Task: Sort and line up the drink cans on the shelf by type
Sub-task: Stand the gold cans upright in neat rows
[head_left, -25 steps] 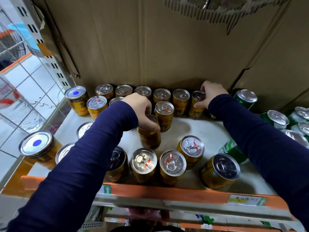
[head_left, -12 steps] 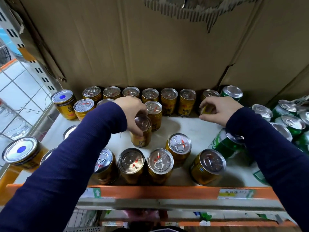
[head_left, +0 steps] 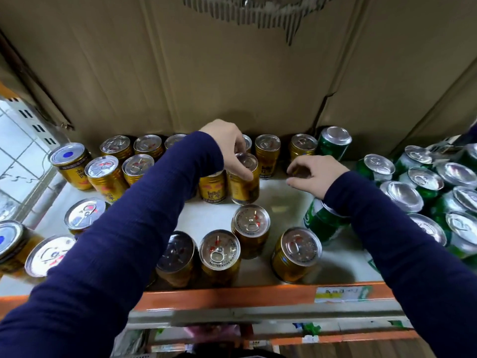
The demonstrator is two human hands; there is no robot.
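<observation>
My left grip [head_left: 228, 147] holds a gold can [head_left: 245, 187] by its top, with my fingers curled round the rim. The can is upright in the middle of the shelf [head_left: 284, 200], just beside a second can [head_left: 213, 187]. My right grip [head_left: 316, 175] is half curled near the back row. I cannot tell if it holds anything. Green cans [head_left: 413, 192] crowd the right side.

dark blue left sleeve [head_left: 144, 215] hides parts of back-row gold cans [head_left: 148, 147] | left hand [head_left: 227, 146] covers part of gripped gold metal can [head_left: 245, 186] | right hand [head_left: 315, 174]: grasp unclear | blue-dotted gold can [head_left: 11, 244] cut by left edge | white shelf label [head_left: 340, 293] blurred, unreadable
</observation>
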